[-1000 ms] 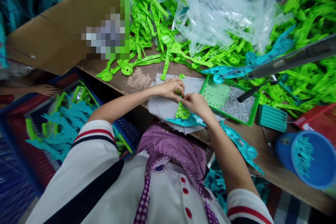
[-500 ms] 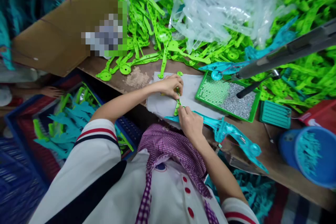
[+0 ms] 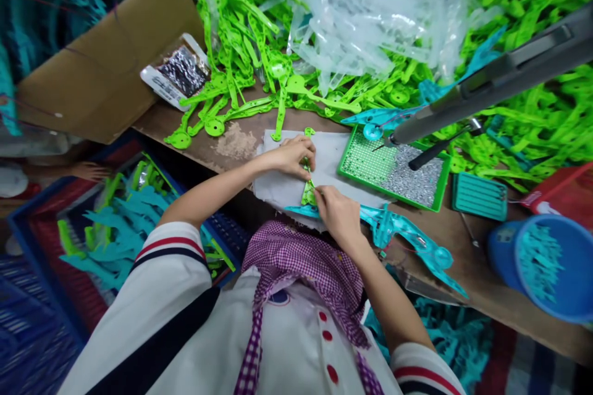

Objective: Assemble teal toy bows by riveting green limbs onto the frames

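A light-green plastic part (image 3: 307, 193) lies on a grey cloth (image 3: 327, 154) in front of me, partly hidden by my fingers. My left hand (image 3: 296, 157) is closed around its far end. From the near right, the fingertips of my right hand (image 3: 340, 213) pinch at the part's side; any small piece between them is too small to make out. A long turquoise plastic piece (image 3: 393, 225) with thin wires runs beneath my right hand along the table's near edge.
A green tray (image 3: 343, 168) of small metal screws stands right of the cloth. Over it hangs a dark power screwdriver (image 3: 491, 77). Green parts (image 3: 250, 12) and clear plastic bags (image 3: 370, 12) heap behind. A blue bucket (image 3: 500, 253) stands right; another person's hand (image 3: 90, 171) shows left.
My view has shifted slightly, so the scene sits a little further left. Both hands stay at the green part, with only small finger movements.
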The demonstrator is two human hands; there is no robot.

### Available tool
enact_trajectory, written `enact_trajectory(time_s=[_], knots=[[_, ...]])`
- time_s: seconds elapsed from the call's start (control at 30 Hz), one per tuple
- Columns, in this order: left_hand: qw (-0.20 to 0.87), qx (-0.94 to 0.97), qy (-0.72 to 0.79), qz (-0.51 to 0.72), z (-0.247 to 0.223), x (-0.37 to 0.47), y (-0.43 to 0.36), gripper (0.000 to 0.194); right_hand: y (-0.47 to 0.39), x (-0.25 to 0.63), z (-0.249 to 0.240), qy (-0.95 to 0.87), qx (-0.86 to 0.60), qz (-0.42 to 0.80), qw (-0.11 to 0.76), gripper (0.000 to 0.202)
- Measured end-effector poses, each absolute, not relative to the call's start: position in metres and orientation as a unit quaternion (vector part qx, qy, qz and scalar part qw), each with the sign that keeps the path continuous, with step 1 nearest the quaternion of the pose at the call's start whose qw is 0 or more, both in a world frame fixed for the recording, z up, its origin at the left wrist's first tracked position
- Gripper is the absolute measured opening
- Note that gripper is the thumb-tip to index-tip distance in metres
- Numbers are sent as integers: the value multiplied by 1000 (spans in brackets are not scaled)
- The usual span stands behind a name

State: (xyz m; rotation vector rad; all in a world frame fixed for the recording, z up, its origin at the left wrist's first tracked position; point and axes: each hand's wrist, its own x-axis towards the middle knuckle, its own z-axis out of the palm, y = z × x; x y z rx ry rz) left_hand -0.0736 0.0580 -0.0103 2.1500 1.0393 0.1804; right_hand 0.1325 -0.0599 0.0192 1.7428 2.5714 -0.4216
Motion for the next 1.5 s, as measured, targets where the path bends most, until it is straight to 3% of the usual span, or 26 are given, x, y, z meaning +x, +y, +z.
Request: enact_trajectory(time_s=[0.2,0.5,0.7,0.87,1.1,1.3,1.5], knots=[[342,846,404,65,-8,-72,55,29,-67,154,13,815,558,-153,-22,35],[339,851,399,45,1,-73,55,26,-74,159,13,856,509,-85,-29,33],[342,850,401,22,4,-71,55,23,-63,167,22,801,581,-128,-58,31],[334,854,398,27,3,-72,57,24,-65,169,30,806,572,-155,8,33],[291,887,354,49,5,-70,46,21,-76,168,16,861,497,-88,65,41],[270,926,258,52,-2,-71,26,55,-75,175,11,873,476,-66,80,43],[282,924,255,31,-1,-70,23,58,-78,184,6,861,500,-74,55,41]])
